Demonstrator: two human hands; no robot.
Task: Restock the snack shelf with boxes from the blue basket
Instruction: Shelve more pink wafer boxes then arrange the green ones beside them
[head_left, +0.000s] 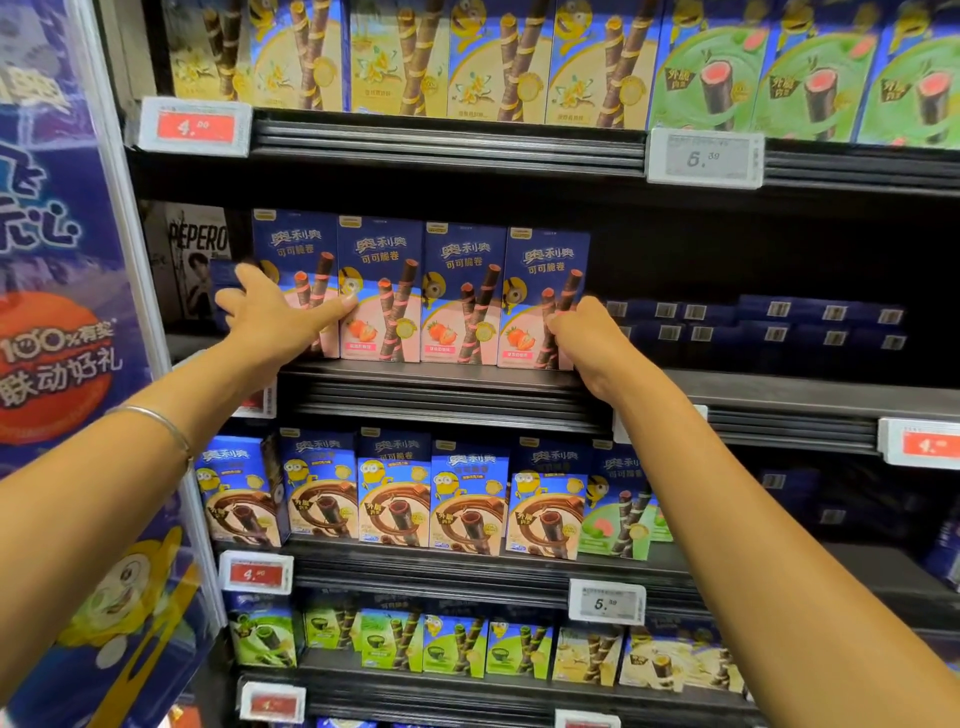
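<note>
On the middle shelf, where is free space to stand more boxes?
The bare shelf front right of the right hand, before the low dark boxes lying at the back. The four strawberry boxes, the left hand on the first, stand packed side by side. The top shelf is full across.

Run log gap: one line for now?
site: middle shelf | left hand presses leftmost strawberry box | right hand grips rightmost strawberry box

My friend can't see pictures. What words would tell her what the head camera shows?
A person's left hand presses one end, and the right hand grips the other, of a row of four blue strawberry boxes standing on the middle shelf. Other snack boxes line the shelves above and below.
</note>
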